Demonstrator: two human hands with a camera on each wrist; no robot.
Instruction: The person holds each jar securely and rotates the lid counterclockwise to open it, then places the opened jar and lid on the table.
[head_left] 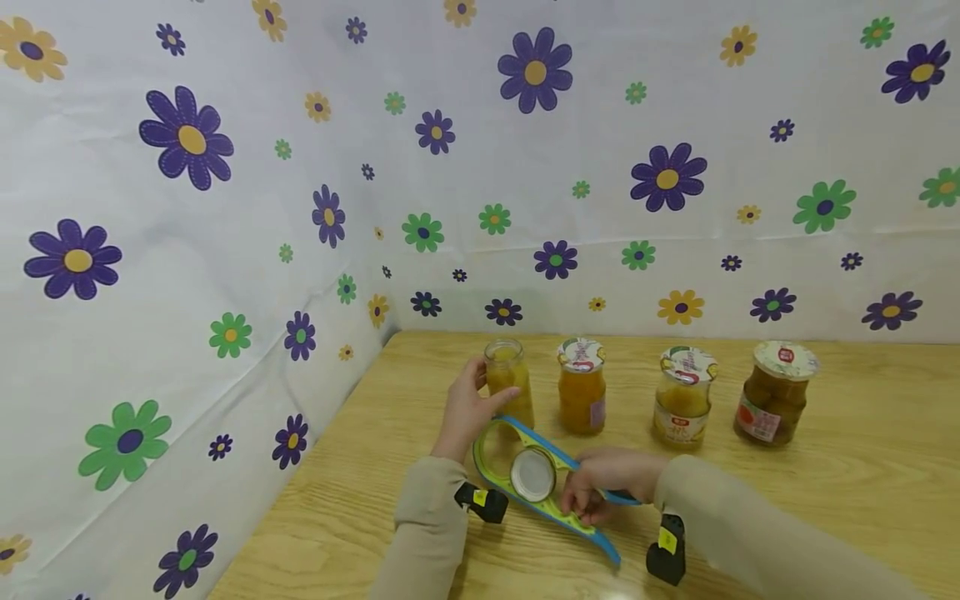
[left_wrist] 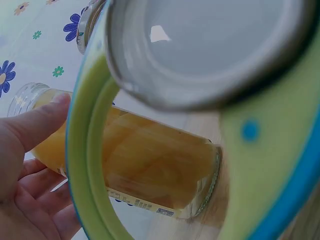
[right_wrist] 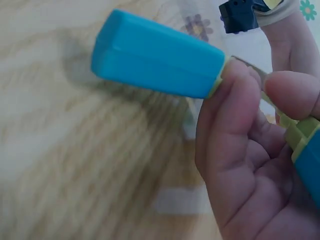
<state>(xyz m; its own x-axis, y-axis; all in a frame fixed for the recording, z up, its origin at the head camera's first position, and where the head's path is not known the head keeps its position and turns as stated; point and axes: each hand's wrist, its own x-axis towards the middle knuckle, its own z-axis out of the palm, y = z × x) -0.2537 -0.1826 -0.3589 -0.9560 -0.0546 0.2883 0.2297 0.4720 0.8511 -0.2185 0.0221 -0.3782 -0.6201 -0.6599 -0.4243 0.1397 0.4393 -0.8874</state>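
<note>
On the left of the table stands a lidless glass jar (head_left: 517, 387) of yellow fruit. My left hand (head_left: 467, 410) holds it near the top, thumb across the front and fingers on the far side; the left wrist view shows the thumb on the glass (left_wrist: 155, 160) below the threaded neck. My right hand (head_left: 613, 477) grips a blue and yellow-green jar opener (head_left: 542, 443) by its handles, one blue handle (right_wrist: 160, 55) sticking out past the fingers. A round metal lid (head_left: 533, 475), pale inside facing up, sits between the opener's arms. The opener overlaps the jar's lower part in the head view.
To the right stand three lidded jars: one of orange fruit (head_left: 581, 392), one of pale yellow fruit (head_left: 684, 400) and one of dark brown contents (head_left: 775, 396). Behind the wooden table (head_left: 862, 517) hangs a white flower-printed cloth (head_left: 480, 175). Black cameras (head_left: 666, 550) sit on both wrists.
</note>
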